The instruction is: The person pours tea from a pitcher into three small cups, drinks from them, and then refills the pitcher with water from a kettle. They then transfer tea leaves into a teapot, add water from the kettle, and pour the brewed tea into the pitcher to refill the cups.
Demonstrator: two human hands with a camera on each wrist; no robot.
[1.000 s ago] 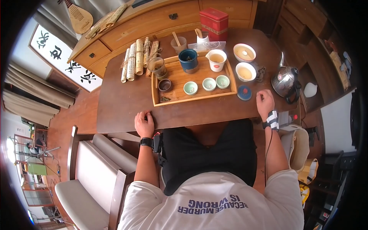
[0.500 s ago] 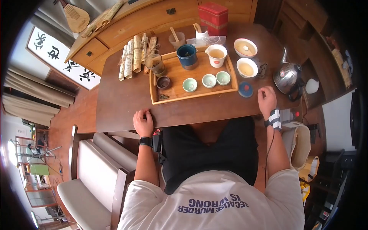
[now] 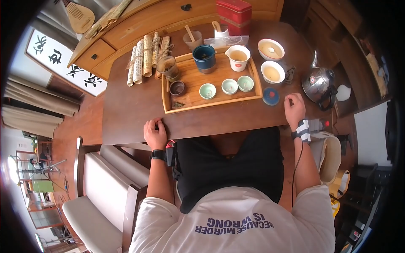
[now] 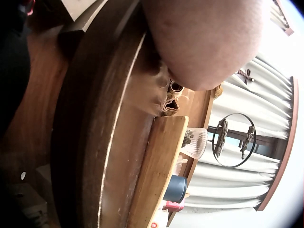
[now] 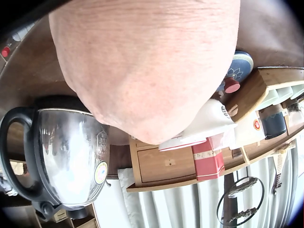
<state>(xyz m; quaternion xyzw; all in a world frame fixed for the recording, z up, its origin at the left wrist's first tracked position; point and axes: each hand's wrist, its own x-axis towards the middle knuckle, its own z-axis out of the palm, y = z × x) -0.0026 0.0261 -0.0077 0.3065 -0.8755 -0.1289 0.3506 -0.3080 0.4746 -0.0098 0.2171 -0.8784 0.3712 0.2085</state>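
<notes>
My left hand (image 3: 155,134) rests on the front edge of the brown table, fingers loosely curled around nothing. Likewise relaxed, my right hand (image 3: 295,109) lies at the right of the front edge, between a blue lid with a red knob (image 3: 271,96) and a steel kettle (image 3: 317,84). A wooden tray (image 3: 190,76) sits between and beyond the hands. On it are three pale green cups (image 3: 207,91), a small dark cup (image 3: 177,87), a blue pot (image 3: 203,59), a white pitcher (image 3: 238,57) of amber liquid and a ribbed glass (image 3: 168,67).
Two white bowls of liquid, one nearer (image 3: 272,72) and one farther (image 3: 271,49), stand right of the tray. Paper scrolls (image 3: 147,55) lie at the back left. A red tin (image 3: 233,17) and a plastic bag (image 3: 226,41) are at the back. A chair (image 3: 107,168) stands at left.
The head view has shifted slightly, so the table and its things appear a little higher and farther left. Both hands stay resting at the table's edge, and nothing was picked up.
</notes>
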